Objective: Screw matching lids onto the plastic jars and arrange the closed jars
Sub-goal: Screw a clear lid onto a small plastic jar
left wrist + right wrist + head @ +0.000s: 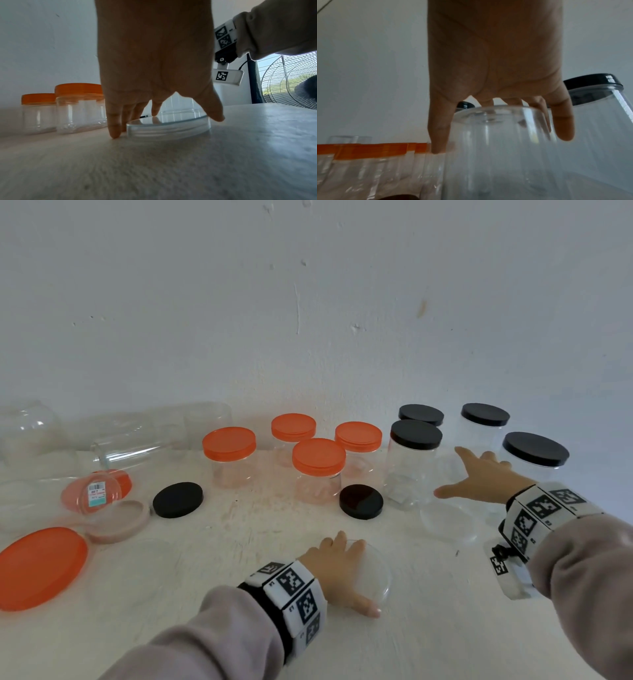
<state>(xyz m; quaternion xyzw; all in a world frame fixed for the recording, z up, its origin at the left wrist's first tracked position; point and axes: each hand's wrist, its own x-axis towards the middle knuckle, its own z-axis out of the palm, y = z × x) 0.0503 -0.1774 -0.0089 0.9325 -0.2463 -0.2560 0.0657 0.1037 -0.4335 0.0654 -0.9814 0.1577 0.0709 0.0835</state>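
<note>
A flat clear lid [380, 577] [171, 128] lies on the white table near the front. My left hand [356, 573] [164, 125] spans it from above, with the thumb at its right edge and the fingers at its left edge and on its top. A lidless clear jar [448, 522] [496, 155] stands further right among the black-lidded jars. My right hand [452, 474] [501, 143] grips its upper end, thumb on the left side and fingers behind and to the right.
Several orange-lidded jars [318, 470] stand mid-table and several black-lidded jars [416, 457] at the back right. Two loose black lids [177, 499] [361, 501], a big orange lid [41, 568] and large clear jars on their sides [126, 446] lie to the left. A fan [291, 81] stands beyond the table's right edge.
</note>
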